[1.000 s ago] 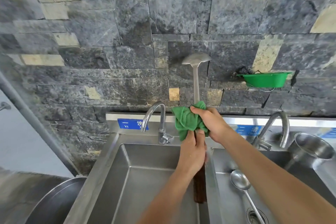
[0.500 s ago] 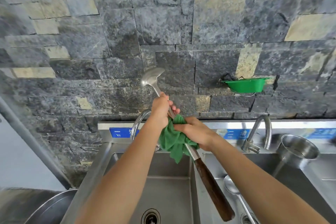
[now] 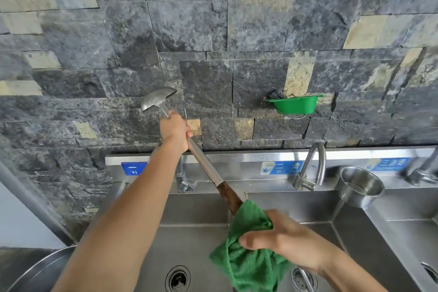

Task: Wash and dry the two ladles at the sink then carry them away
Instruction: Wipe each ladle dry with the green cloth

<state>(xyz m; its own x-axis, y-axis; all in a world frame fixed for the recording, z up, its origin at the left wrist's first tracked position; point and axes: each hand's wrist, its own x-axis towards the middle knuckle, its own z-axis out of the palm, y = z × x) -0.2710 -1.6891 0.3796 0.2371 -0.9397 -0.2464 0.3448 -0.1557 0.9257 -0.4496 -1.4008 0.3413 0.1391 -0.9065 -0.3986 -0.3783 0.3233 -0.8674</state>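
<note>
A long steel ladle with a dark wooden handle slants over the sink, bowl up near the stone wall. My left hand grips its metal shaft just below the bowl. My right hand holds a green cloth wrapped round the lower wooden handle, which the cloth hides. Of the second ladle only a bit of thin steel handle shows in the middle basin, under my right wrist.
A steel sink with several basins runs below the wall, with taps behind it. A steel pot sits on the right divider. A green basket hangs on the wall. A large steel basin is at lower left.
My right hand has slid the green cloth down the ladle from the metal shaft to the wooden handle end. My left hand has moved up toward the bowl.
</note>
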